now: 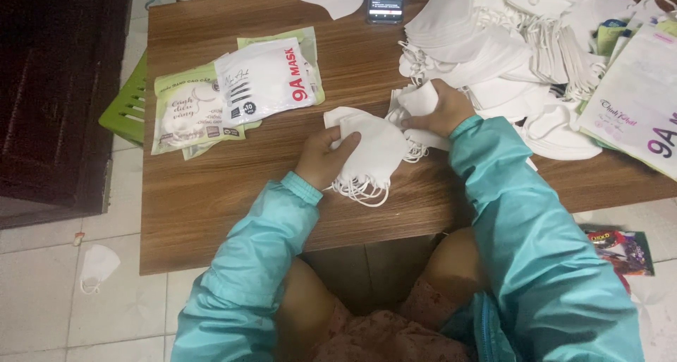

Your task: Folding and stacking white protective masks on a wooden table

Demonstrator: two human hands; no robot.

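Observation:
My left hand grips a small stack of white face masks just above the wooden table, their ear loops dangling below. My right hand pinches the right end of the same stack, next to a big heap of loose white masks at the table's back right. Both arms wear teal sleeves.
Filled mask packets lie at the table's left. A phone rests at the far edge. Flat empty pouches sit at the right. A green stool stands left of the table; one mask lies on the tiled floor.

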